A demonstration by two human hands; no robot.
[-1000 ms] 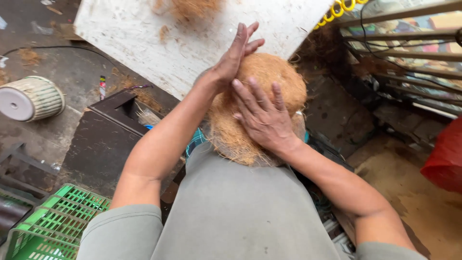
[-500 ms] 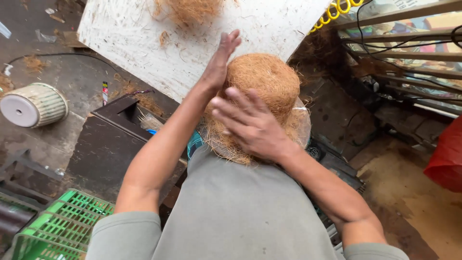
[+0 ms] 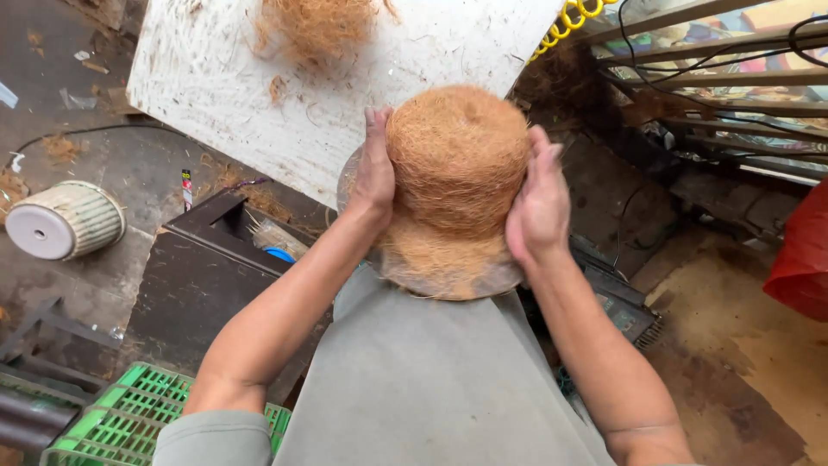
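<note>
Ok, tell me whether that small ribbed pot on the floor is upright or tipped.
Tipped: the ribbed pot lies on its side, flat round end facing the camera.

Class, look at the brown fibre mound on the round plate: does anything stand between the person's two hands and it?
Nothing visible does: the left hand and right hand press flat on opposite sides of the fibre mound.

Soft even daylight, white board [image 3: 259, 95] brightest, dim floor left of it, sharp focus, slight wide-angle stretch
</note>
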